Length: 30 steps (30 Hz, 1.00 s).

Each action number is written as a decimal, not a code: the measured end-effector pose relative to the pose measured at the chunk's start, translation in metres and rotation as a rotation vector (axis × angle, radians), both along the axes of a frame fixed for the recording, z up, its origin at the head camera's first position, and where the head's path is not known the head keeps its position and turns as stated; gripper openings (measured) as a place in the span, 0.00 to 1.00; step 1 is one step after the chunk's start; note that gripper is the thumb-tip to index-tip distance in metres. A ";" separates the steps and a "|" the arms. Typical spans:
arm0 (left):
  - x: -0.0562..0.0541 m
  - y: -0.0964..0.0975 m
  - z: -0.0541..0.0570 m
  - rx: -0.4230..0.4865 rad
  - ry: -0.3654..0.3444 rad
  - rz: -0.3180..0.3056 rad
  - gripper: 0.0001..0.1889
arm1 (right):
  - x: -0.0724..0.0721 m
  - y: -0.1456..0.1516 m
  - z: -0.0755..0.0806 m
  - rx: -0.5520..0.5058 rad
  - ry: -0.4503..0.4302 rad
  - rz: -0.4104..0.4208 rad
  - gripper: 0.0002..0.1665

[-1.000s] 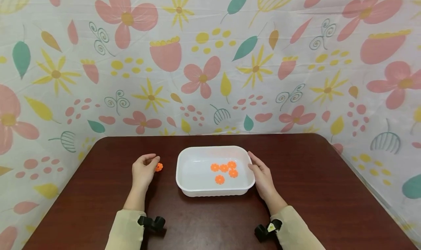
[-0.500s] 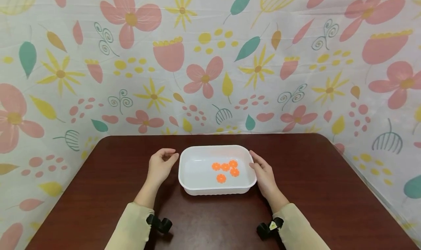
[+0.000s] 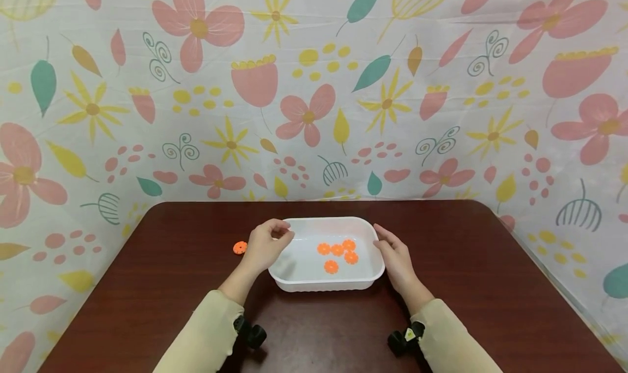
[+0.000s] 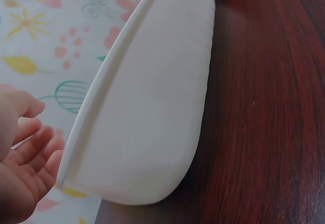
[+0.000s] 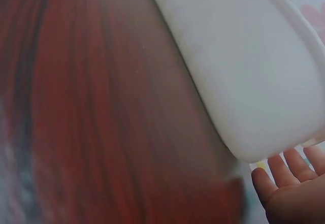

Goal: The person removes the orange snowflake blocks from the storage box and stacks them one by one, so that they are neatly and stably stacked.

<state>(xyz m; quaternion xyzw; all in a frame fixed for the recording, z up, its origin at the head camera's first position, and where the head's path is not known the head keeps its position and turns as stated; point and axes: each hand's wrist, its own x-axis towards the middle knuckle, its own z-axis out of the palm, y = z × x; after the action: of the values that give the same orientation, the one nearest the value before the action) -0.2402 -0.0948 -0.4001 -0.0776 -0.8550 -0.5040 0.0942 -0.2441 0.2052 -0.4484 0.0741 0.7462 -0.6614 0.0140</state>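
Floral sheet (image 3: 314, 56) fills the background, hanging behind the worktop (image 3: 319, 329), dark reddish-brown wood grain. White tray (image 3: 321, 286) sits on the worktop, rounded corners, long side facing the person. Beige sleeves (image 3: 451, 335) come in from the bottom edge. Left hand (image 3: 266, 246) is over the tray's left end, fingers bent, thumb and fingertips close together — can't tell whether anything is between them, or whether it touches the rim. Right hand (image 3: 398, 261) rests against the tray's right end, fingers mostly straight along the outside, thumb at the rim; not wrapped round it. Black wrist devices (image 3: 251, 334), one per wrist. Five orange flower-shaped discs (image 3: 337, 250) lie in the tray — four clustered right of centre, one apart, nearer the person. Another orange disc (image 3: 240, 247) lies on the worktop left of the tray, just beside the left hand.
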 end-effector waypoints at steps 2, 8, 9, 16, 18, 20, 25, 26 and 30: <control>0.000 0.004 0.001 -0.011 -0.008 -0.019 0.10 | -0.001 0.000 0.001 0.014 0.003 -0.001 0.29; -0.001 0.015 -0.002 -0.055 -0.008 -0.088 0.11 | -0.005 0.002 0.002 0.061 0.028 0.000 0.28; -0.002 0.017 -0.004 -0.063 -0.009 -0.099 0.11 | -0.005 0.002 0.002 0.057 0.029 0.002 0.28; -0.004 0.031 -0.011 -0.105 -0.021 -0.193 0.11 | -0.007 0.000 0.001 0.053 0.021 -0.006 0.28; -0.005 0.035 -0.012 -0.121 -0.035 -0.223 0.11 | -0.007 -0.001 0.001 0.056 0.021 -0.010 0.28; -0.005 0.039 -0.013 -0.142 -0.056 -0.251 0.11 | -0.007 -0.003 0.001 0.055 0.020 -0.016 0.28; -0.007 0.047 -0.017 -0.182 -0.105 -0.315 0.10 | -0.008 -0.007 0.000 0.037 0.020 -0.026 0.27; -0.008 0.048 -0.018 -0.185 -0.113 -0.324 0.10 | -0.008 -0.007 0.000 0.034 0.022 -0.029 0.27; -0.011 0.053 -0.020 -0.192 -0.146 -0.334 0.10 | -0.009 -0.010 0.000 0.025 0.029 -0.034 0.27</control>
<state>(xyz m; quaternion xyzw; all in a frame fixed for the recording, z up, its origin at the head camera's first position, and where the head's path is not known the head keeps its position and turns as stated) -0.2517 -0.0421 -0.4202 -0.1904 -0.8789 -0.4331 -0.0606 -0.2528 0.1950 -0.4479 0.0774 0.7531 -0.6532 -0.0091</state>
